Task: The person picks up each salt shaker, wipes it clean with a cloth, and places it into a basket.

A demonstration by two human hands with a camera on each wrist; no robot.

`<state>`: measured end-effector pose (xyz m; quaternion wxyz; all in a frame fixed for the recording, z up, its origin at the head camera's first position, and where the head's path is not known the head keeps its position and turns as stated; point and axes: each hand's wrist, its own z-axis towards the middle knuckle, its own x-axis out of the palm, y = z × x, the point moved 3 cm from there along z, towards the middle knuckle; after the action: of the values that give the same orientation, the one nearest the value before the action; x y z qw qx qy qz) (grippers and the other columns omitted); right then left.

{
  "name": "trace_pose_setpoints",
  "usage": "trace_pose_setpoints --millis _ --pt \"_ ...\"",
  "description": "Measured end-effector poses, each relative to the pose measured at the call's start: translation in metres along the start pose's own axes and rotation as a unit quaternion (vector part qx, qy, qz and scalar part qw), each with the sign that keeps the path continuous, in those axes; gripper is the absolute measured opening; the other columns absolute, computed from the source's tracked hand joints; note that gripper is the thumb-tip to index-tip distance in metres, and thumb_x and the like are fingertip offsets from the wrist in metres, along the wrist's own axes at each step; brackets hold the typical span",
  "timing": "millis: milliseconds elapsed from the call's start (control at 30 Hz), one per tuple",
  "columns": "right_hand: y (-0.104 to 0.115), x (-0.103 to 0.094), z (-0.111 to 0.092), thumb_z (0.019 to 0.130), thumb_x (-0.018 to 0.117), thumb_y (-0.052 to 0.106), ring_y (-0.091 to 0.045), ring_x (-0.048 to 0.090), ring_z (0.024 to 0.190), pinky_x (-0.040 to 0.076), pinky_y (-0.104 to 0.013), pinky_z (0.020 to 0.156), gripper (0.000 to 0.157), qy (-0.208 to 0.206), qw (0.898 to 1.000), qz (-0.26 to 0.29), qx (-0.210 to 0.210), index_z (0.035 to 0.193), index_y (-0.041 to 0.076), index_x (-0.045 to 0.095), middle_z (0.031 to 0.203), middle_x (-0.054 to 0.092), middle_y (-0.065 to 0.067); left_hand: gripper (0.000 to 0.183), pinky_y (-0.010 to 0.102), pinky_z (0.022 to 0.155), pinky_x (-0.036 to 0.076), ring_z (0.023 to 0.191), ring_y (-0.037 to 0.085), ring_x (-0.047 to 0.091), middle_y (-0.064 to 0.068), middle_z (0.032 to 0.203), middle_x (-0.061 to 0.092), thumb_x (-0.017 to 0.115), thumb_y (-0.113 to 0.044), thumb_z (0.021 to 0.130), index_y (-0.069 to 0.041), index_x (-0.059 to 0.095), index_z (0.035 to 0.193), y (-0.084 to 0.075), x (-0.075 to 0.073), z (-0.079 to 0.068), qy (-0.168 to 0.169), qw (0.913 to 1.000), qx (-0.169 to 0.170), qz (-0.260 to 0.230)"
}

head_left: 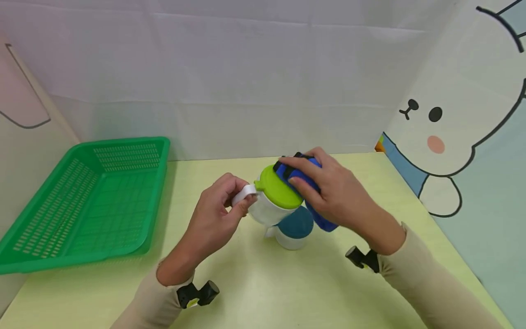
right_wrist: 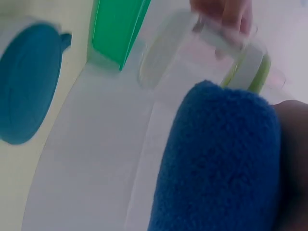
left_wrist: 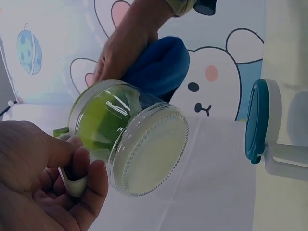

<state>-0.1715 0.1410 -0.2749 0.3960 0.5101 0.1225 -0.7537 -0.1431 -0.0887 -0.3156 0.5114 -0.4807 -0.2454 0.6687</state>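
Up close, a fuzzy blue cloth [right_wrist: 219, 163] is being gripped by the curled right hand [head_left: 339, 192] against the green lid [head_left: 281, 188] of a clear jar [head_left: 267, 212]. The jar is being held tilted above the table [head_left: 263, 292], its white handle [head_left: 245, 192] pinched in the left hand [head_left: 215, 210], apparently for steadiness; both forearms [head_left: 419, 278] are being angled inward.

1 clear jar [left_wrist: 130, 137], its lime-green lid [head_left: 283, 191] closed and white handle [head_left: 244, 194] jutting left in the head view, is tilted in midair. 1 fuzzy blue pad [right_wrist: 219, 159] with black bands lies against the lid.
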Motion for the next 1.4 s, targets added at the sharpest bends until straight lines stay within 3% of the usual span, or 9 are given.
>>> trace_pose_setpoints --millis 100,233,433,633,867,967,1200,1300,1400 --pt "0.001 0.000 0.002 0.105 0.062 0.031 -0.024 0.057 0.092 0.057 -0.040 0.072 0.044 0.000 1.000 -0.006 -0.001 0.148 0.029 0.055 0.118 0.054 -0.011 0.011 0.030 0.062 0.055 0.075 0.015 0.061 0.002 0.094 0.058 0.072 -0.002 0.096 -0.007 0.065 0.102 0.002 0.002 0.001 0.002 1.0000 -0.001 0.001" --pt "0.017 -0.001 0.000 0.102 0.066 0.032 -0.024 0.058 0.098 0.058 -0.040 0.072 0.045 -0.009 0.999 -0.012 -0.051 0.147 0.029 0.057 0.119 0.055 -0.013 0.010 0.030 0.063 0.055 0.075 0.014 0.062 0.001 0.095 0.058 0.070 0.000 0.097 -0.007 0.064 0.101 0.004 0.001 0.001 -0.003 1.0000 0.006 0.000" --pt "0.001 -0.002 0.012 0.105 0.062 0.030 -0.025 0.058 0.093 0.057 -0.041 0.074 0.040 0.014 1.000 -0.018 0.011 0.144 0.026 0.059 0.119 0.055 -0.010 0.014 0.031 0.064 0.056 0.074 0.015 0.062 0.001 0.096 0.057 0.070 0.002 0.096 -0.008 0.062 0.102 0.005 0.003 -0.001 0.018 0.9998 0.006 -0.009" --pt "0.022 -0.001 0.003 0.103 0.066 0.032 -0.024 0.058 0.099 0.058 -0.040 0.073 0.041 0.022 0.998 0.002 -0.052 0.144 0.029 0.060 0.118 0.055 -0.011 0.014 0.029 0.063 0.055 0.074 0.014 0.061 0.001 0.095 0.058 0.068 0.003 0.097 -0.008 0.062 0.101 0.009 0.002 -0.001 0.002 1.0000 0.003 0.003" --pt "-0.008 0.001 0.011 0.108 0.054 0.036 -0.022 0.058 0.091 0.054 -0.039 0.074 0.046 0.090 0.993 0.055 0.060 0.153 0.027 0.049 0.118 0.056 -0.007 0.013 0.030 0.063 0.056 0.074 0.014 0.061 0.001 0.095 0.057 0.070 0.000 0.097 -0.008 0.061 0.102 0.008 0.003 -0.002 0.018 0.9998 0.008 -0.001" --pt "-0.010 0.006 0.011 0.108 0.052 0.040 -0.024 0.060 0.094 0.056 -0.041 0.073 0.048 0.117 0.988 0.065 0.078 0.154 0.024 0.047 0.121 0.058 -0.009 0.013 0.030 0.063 0.056 0.074 0.014 0.061 0.000 0.096 0.057 0.071 -0.001 0.097 -0.009 0.062 0.102 0.010 0.002 -0.002 0.010 0.9999 -0.002 0.010" --pt "0.001 0.015 0.000 0.106 0.058 0.030 -0.022 0.061 0.084 0.058 -0.037 0.068 0.043 0.080 0.994 0.025 0.074 0.148 0.020 0.054 0.114 0.059 -0.009 0.009 0.029 0.062 0.054 0.073 0.015 0.061 0.000 0.097 0.058 0.071 -0.004 0.098 -0.007 0.063 0.102 0.017 0.004 -0.001 0.007 0.9995 -0.025 0.020" --pt "0.015 0.012 -0.003 0.104 0.063 0.030 -0.019 0.063 0.079 0.058 -0.037 0.065 0.044 0.062 0.998 0.018 0.024 0.146 0.023 0.056 0.112 0.057 -0.008 0.009 0.029 0.060 0.053 0.072 0.012 0.061 -0.001 0.096 0.058 0.070 -0.003 0.098 -0.008 0.063 0.101 0.017 0.004 0.000 0.004 0.9997 -0.013 0.020" --pt "0.013 0.008 0.002 0.103 0.065 0.029 -0.020 0.063 0.080 0.059 -0.038 0.066 0.044 0.047 0.999 0.009 0.013 0.146 0.024 0.056 0.112 0.056 -0.008 0.012 0.029 0.060 0.053 0.071 0.011 0.061 -0.001 0.095 0.056 0.071 -0.001 0.096 -0.009 0.063 0.099 0.014 0.003 0.000 0.005 0.9997 0.014 0.019"
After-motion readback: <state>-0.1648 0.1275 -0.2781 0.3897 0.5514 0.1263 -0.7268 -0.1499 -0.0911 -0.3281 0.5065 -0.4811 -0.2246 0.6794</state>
